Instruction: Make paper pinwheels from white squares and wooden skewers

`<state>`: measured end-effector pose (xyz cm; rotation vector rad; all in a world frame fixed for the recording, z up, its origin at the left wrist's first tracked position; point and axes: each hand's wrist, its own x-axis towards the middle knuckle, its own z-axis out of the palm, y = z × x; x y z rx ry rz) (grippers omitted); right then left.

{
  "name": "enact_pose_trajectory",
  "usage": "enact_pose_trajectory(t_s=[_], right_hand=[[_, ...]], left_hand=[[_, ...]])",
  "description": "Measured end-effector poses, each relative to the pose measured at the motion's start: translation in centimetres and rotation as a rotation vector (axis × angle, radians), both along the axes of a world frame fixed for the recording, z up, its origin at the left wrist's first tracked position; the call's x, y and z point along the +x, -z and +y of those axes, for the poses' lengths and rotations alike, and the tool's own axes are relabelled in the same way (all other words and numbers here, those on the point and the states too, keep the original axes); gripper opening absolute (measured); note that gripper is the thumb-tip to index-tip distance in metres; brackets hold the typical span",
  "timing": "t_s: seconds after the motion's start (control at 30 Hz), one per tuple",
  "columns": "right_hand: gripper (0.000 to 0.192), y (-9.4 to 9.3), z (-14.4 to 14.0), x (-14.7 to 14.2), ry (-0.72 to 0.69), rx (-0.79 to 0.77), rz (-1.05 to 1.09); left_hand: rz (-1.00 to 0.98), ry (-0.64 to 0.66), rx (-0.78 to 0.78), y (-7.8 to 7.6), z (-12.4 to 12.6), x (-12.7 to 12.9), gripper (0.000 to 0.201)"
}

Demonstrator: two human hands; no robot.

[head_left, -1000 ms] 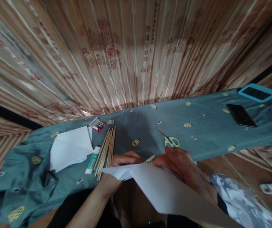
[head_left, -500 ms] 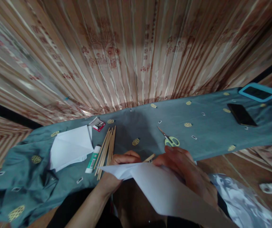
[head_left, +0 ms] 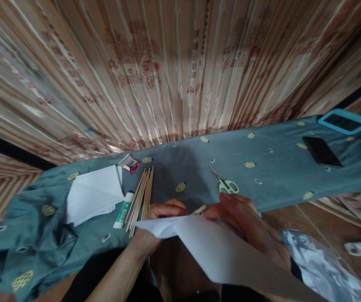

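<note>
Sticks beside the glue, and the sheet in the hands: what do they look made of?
The sticks look like bare wood or bamboo: pale tan, matte, thin and straight. The sheet looks like plain white paper: matte, thin, holding a sharp fold between the left hand and right hand.

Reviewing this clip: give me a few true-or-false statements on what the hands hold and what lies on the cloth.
1. Both hands, left hand and right hand, grip a white paper sheet with a wooden stick between them. True.
2. The scissors are in the right hand. False: they lie on the teal cloth.
3. The glue stick lies beside the bundle of sticks. True.
4. The dark phone lies on the folded paper. False: it lies on the cloth, far right.
</note>
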<state>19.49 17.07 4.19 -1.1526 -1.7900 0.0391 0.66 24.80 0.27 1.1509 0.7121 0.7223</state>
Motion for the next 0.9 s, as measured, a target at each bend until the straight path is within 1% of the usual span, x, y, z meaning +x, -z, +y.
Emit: enact_pose_trajectory(t_s=[0.1, 0.2, 0.3, 0.43, 0.47, 0.57, 0.67, 0.77, 0.9], right_hand=[[0.069, 0.2, 0.0, -0.1, -0.015, -0.014, 0.030], [0.060, 0.5, 0.1, -0.2, -0.018, -0.058, 0.139], [0.052, 1.1, 0.3, -0.3, 0.003, -0.162, 0.289], [0.041, 1.7, 1.1, -0.4, 0.097, -0.306, 0.487], [0.040, 1.9, 1.6, -0.4, 0.097, -0.349, 0.557], [0.043, 2.7, 3.4, -0.4, 0.036, -0.498, 0.806], [0.041, 4.0, 5.3, -0.4, 0.006, -0.661, 0.951], [0.038, 5.7, 6.7, -0.3, -0.044, -0.729, 1.018], [0.040, 8.2, 7.6, -0.3, -0.062, -0.776, 0.992]], left_hand=[[0.004, 0.002, 0.005, 0.0, 0.0, 0.0, 0.025], [-0.005, -0.009, 0.001, 0.0, 0.0, 0.0, 0.023], [-0.014, -0.045, 0.005, -0.2, 0.0, 0.0, 0.024], [0.024, -0.099, -0.011, -0.1, -0.2, 0.0, 0.026], [0.032, -0.121, -0.029, 0.1, -0.3, 0.1, 0.024], [0.037, -0.237, -0.111, 1.2, -0.4, 0.5, 0.019], [0.056, -0.323, -0.197, 2.6, -0.3, 1.3, 0.018], [0.070, -0.367, -0.253, 3.7, -0.1, 1.7, 0.017], [0.105, -0.408, -0.291, 4.9, 0.0, 1.6, 0.016]])
